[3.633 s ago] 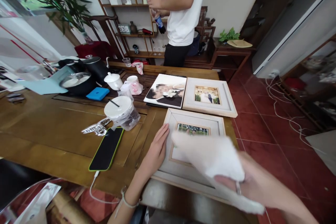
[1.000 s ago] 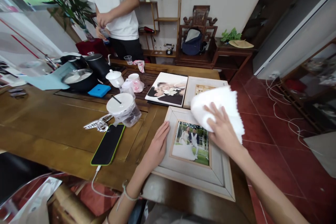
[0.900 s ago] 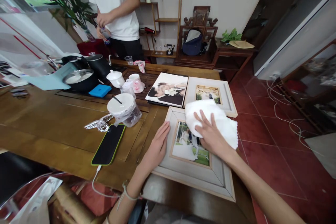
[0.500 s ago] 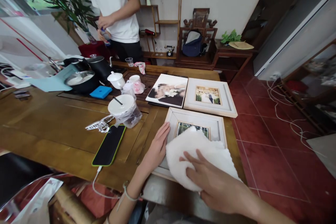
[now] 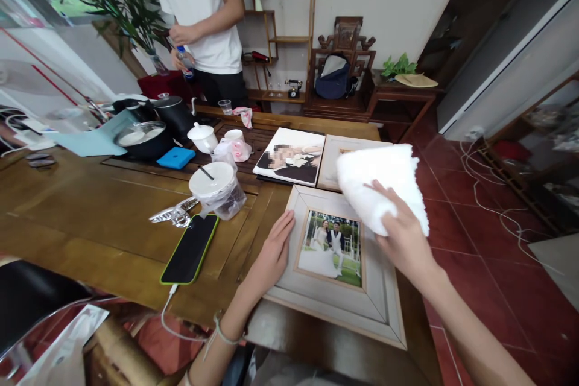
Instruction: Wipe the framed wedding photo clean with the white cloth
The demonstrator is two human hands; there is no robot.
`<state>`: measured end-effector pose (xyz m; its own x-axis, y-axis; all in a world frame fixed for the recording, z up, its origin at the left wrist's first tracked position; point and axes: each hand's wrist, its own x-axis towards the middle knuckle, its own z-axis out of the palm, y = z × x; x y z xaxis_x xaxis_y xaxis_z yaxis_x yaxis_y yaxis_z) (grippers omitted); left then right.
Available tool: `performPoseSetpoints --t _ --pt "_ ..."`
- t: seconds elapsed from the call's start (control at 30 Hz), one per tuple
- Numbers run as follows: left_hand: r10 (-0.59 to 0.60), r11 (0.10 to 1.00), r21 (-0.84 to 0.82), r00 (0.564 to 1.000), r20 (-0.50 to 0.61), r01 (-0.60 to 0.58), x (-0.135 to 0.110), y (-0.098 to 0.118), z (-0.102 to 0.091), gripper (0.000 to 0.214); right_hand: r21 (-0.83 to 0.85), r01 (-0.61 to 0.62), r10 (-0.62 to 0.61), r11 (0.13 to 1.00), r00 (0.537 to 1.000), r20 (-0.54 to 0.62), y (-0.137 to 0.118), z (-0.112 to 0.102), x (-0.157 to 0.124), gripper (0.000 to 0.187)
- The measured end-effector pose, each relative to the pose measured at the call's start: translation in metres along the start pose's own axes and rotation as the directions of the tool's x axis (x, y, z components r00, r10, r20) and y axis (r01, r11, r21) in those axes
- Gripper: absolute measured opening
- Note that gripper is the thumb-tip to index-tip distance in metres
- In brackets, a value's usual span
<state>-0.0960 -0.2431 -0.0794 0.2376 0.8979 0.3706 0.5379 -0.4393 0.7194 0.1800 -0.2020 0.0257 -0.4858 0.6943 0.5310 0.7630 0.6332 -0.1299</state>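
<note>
A pale wooden picture frame [image 5: 377,307] with a wedding photo lies on the near right end of the wooden table [image 5: 90,217]. My left hand [image 5: 272,255] rests flat on the frame's left edge, fingers stretched out. My right hand [image 5: 404,236] presses a white cloth [image 5: 379,184] on the frame's upper right corner, its fingers spread over the cloth. The cloth hides most of a second framed photo [image 5: 330,160] behind it. A frameless photo print [image 5: 292,157] lies to the left of that.
A phone [image 5: 190,249] with a green case and cable lies left of my left hand, next to a lidded plastic cup [image 5: 218,190] and a clip. Pots, teaware and a blue box stand farther left. A person in a white shirt [image 5: 205,6] stands behind the table holding a bottle.
My right hand has swept the cloth from the frame's lower part up to its upper right corner, uncovering the photo. My left hand has stayed on the frame's edge.
</note>
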Motion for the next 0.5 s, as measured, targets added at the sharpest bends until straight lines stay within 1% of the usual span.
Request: performPoseSetpoints --t 0.03,0.07,0.13,0.2,0.23,0.33,0.43,0.5 --pt "0.000 1.000 0.002 1.000 0.000 0.000 0.000 0.000 0.000 0.050 -0.035 0.028 -0.025 0.999 0.998 0.065 0.000 0.009 0.002 0.021" --pt "0.000 1.000 0.001 1.000 -0.002 0.000 0.000 -0.001 0.000 0.050 -0.059 0.025 -0.016 0.998 0.987 0.159 -0.002 0.018 0.003 0.025" --pt "0.008 1.000 -0.005 1.000 -0.007 -0.008 0.000 -0.001 0.001 0.050 -0.096 -0.019 0.051 0.995 0.937 0.347 -0.007 0.034 0.006 0.037" --pt "0.011 1.000 -0.014 1.000 -0.012 -0.012 0.000 -0.002 0.001 0.050 -0.109 -0.050 0.095 0.993 0.881 0.463 -0.015 0.045 0.009 0.045" --pt "0.012 1.000 -0.017 1.000 -0.013 -0.013 0.000 -0.002 0.001 0.050 -0.106 -0.053 0.099 0.993 0.863 0.495 -0.019 0.048 0.009 0.046" --pt "0.013 1.000 -0.019 1.000 -0.017 -0.013 0.000 -0.002 0.001 0.050 -0.073 -0.031 0.066 0.997 0.834 0.548 -0.032 0.051 0.008 0.047" --pt "0.008 1.000 -0.020 1.000 -0.015 -0.008 0.000 -0.002 0.001 0.050 0.002 -0.005 0.003 1.000 0.773 0.634 -0.048 0.043 -0.004 0.050" --pt "-0.001 1.000 -0.022 1.000 -0.008 0.001 0.000 -0.002 0.001 0.050 0.072 -0.009 -0.043 0.997 0.727 0.686 -0.060 0.032 -0.014 0.052"
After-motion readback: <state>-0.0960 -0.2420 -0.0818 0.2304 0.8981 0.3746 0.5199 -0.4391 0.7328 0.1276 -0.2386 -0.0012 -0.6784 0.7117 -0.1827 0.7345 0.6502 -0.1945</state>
